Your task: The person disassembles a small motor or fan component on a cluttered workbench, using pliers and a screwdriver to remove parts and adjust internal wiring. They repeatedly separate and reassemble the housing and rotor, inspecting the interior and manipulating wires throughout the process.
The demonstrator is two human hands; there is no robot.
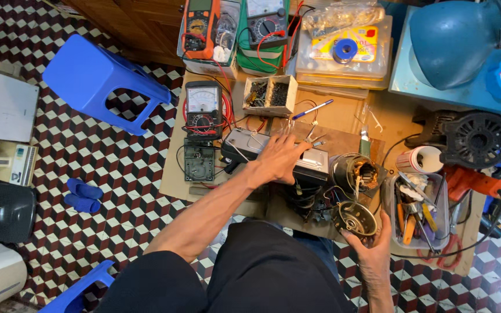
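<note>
Hands work over a low cardboard-covered surface (343,116) crowded with repair gear, seen from above. The left hand (279,159) reaches forward with fingers spread flat, palm down on a grey metal casing (250,142) near the middle of the surface; its grip is open and closes on nothing. The right hand (372,246) sits at the near edge, fingers curled up around a round metal motor part (355,218), which it holds from below. Just beyond that part lies a motor body with copper windings (355,173), touching or nearly touching it. To the right stands a clear plastic tub of hand tools (418,214), with a white cup (421,159) behind it and a black fan-like housing (475,139) farther right. Left of the flat hand stands an analogue multimeter (203,107), and beyond it a small divided box of screws (271,94). A blue pen (313,108) lies near that box. A blue plastic stool (97,78) lies tipped on the checkered floor (105,168) to the left.
</note>
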